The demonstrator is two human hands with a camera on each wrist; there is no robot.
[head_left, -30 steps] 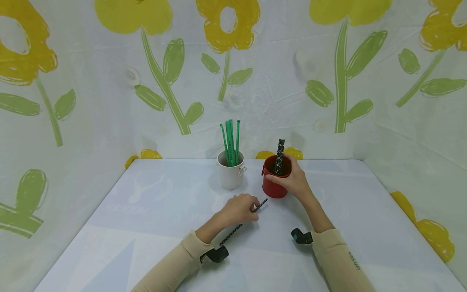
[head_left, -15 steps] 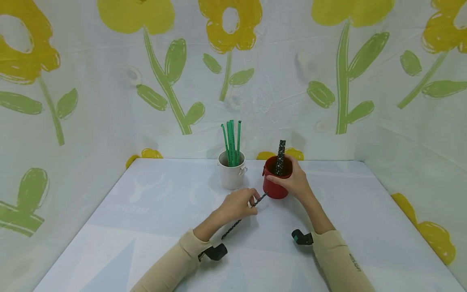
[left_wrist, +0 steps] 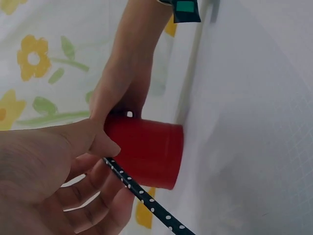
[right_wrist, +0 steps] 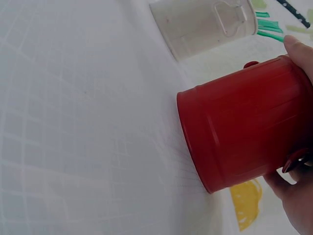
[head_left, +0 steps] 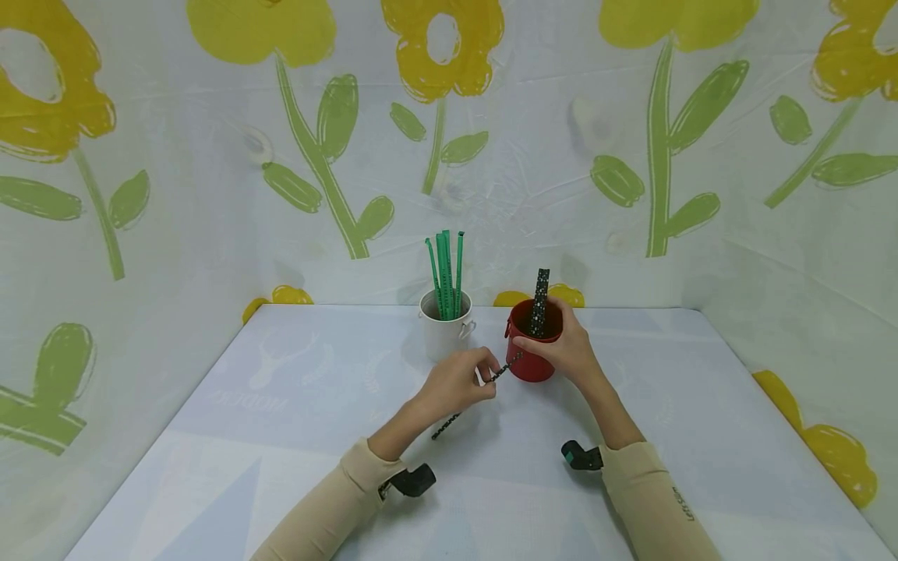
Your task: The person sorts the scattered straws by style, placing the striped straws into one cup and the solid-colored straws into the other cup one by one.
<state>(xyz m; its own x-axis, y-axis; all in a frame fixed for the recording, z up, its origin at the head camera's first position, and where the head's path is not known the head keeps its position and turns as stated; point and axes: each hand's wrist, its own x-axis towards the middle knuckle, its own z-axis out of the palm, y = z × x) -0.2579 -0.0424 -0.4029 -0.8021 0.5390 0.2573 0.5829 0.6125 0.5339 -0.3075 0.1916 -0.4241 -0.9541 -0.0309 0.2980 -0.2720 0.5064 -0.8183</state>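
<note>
In left hand (head_left: 459, 382), dotted pencil (head_left: 484, 384), middle hidden

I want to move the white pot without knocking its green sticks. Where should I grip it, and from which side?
Grip the white pot round its bare lower wall, from its left, probably: green sticks stand above its rim, a small handle sits on its right, and the red pot crowds that side.
</note>
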